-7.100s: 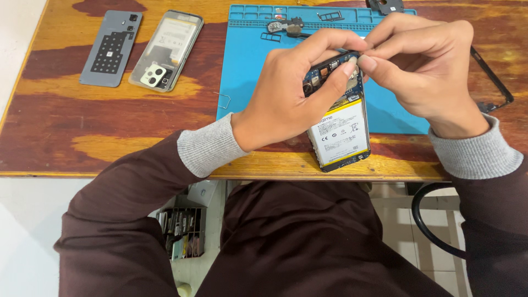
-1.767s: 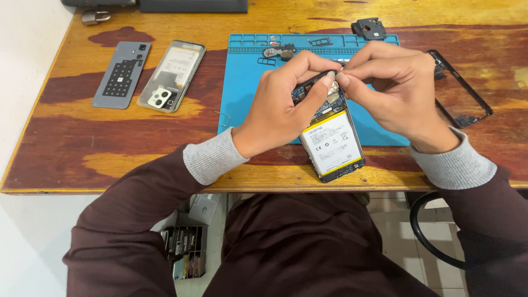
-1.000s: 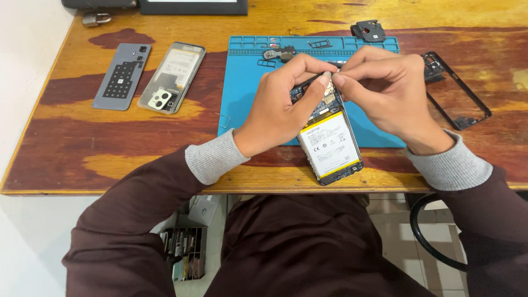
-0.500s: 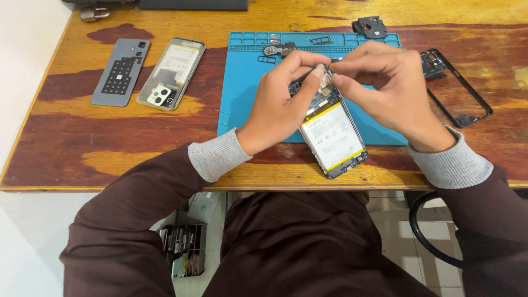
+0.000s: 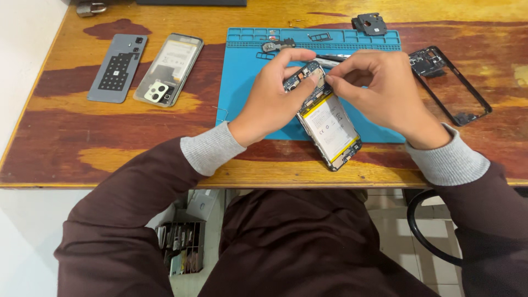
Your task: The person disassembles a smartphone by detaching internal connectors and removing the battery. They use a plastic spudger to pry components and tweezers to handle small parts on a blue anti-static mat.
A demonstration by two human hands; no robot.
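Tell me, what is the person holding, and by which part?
An opened phone with white battery: left hand grips its top end, right hand pinches there too.

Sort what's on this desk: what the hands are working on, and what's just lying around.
In hand: opened phone, held by left hand and right hand.

Lying about: blue mat, grey back cover, clear case, black frame, small black part.

Opened phone [image 5: 330, 126] on mat [image 5: 242, 88]; covers [image 5: 170, 69] left, frame [image 5: 451, 85] right.
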